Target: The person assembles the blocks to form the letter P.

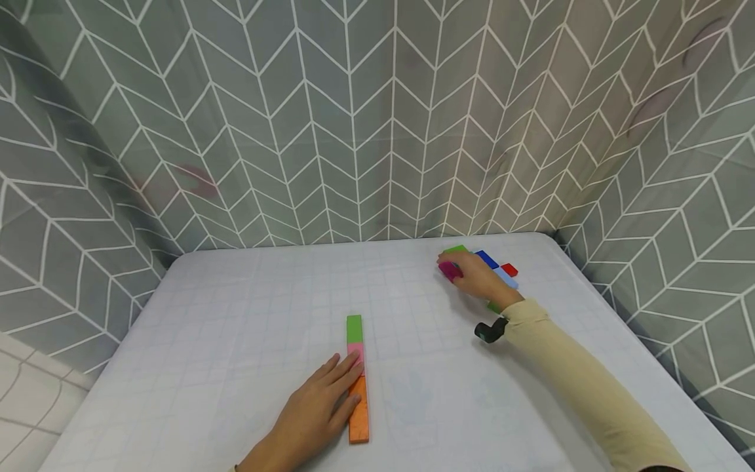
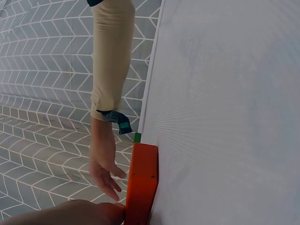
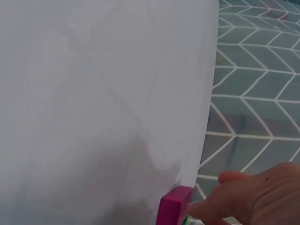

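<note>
On the left side of the work, my left hand (image 1: 318, 406) rests with its fingers extended over a straight row of blocks. Its fingertips touch the pink block (image 1: 355, 349), and its thumb lies against the long orange block (image 1: 358, 419). A light green block (image 1: 354, 328) forms the far end of this row. Farther off to the right, my right hand (image 1: 476, 275) holds a magenta block (image 1: 450, 271) between thumb and fingers, over a group of coloured blocks. The right wrist view shows the magenta block (image 3: 174, 206) beside the thumb.
Around the right hand lie a green block (image 1: 456, 249), a dark blue block (image 1: 487, 259), a light blue block (image 1: 506, 278) and a red block (image 1: 509, 269), partly covered by the hand. A patterned grey curtain (image 1: 377, 131) hangs behind the white table (image 1: 265, 295).
</note>
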Available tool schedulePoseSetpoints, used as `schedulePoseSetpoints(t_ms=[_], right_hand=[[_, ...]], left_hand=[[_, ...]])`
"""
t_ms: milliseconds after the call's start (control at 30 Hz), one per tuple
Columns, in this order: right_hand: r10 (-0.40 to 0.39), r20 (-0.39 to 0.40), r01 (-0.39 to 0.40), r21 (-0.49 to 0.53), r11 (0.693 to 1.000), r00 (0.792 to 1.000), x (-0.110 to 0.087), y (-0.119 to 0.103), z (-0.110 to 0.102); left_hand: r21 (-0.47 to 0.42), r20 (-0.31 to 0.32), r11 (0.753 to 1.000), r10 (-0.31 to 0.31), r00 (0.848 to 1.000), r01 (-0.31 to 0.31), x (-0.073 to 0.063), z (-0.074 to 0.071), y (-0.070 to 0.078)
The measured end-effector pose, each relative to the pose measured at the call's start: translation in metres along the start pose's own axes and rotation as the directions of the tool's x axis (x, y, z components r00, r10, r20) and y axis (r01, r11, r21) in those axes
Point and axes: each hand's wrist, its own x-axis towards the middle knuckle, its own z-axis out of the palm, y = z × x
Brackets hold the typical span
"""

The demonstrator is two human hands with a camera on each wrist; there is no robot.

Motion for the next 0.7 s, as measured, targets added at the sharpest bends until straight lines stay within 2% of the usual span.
schedulePoseSetpoints(t_ms=[200,500,700], right_hand=[[0.005,0.077,-0.001,-0.048,0.999,0.997,0.004,0.012,0.005],[0.139,0.14,-0.129,-0.075,0.989,0.98,0.006,0.014,0.003],[0.112,0.12,-0.101,-0.09,0.991,0.986,0.01,0.014,-0.001]], left_hand=[[-0.006,0.02,1.0,-0.015,1.0,0.015,-0.001,0.001,0.001],[-0.009,-0.013,1.0,0.011,1.0,-0.011,-0.002,-0.001,0.001],[-0.022,-0.023,1.0,0.016,1.0,-0.016,-0.002,-0.003,0.002]])
